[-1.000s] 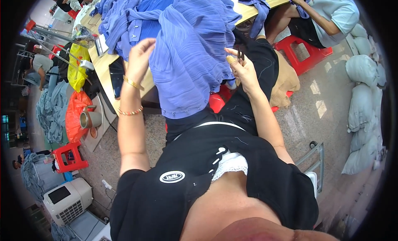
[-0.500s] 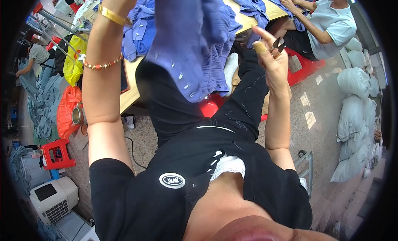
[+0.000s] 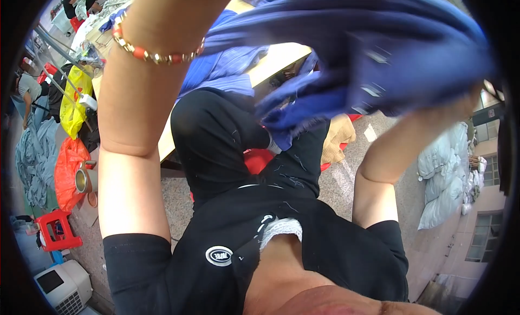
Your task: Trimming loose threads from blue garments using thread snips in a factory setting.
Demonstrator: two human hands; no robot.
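A blue-purple button-up shirt point(image 3: 411, 55) is stretched through the air across the upper right, blurred by motion. White buttons or tags show along its dark band. My left arm reaches up past the top edge; the left hand is almost wholly cut off, so its fingers are hidden. At the shirt's right end is my right hand point(image 3: 463, 105), smeared and partly covered by the cloth. Beside its fingers a dark, thin shape, black thread snips point(image 3: 493, 92), juts out. The shirt's lower folds hang over my knees.
More blue garments point(image 3: 227, 71) lie on the pale wooden table point(image 3: 287, 55). Left of me are a yellow bag point(image 3: 76, 104), an orange-red bag point(image 3: 70, 174), a red stool point(image 3: 58, 231) and a heap of blue-grey cloth point(image 3: 35, 158). White sacks point(image 3: 441, 174) line the right side.
The shirt has swung from in front of my knees up and out to the right. My right hand has moved outward to the right and now meets the cloth. The view has shifted.
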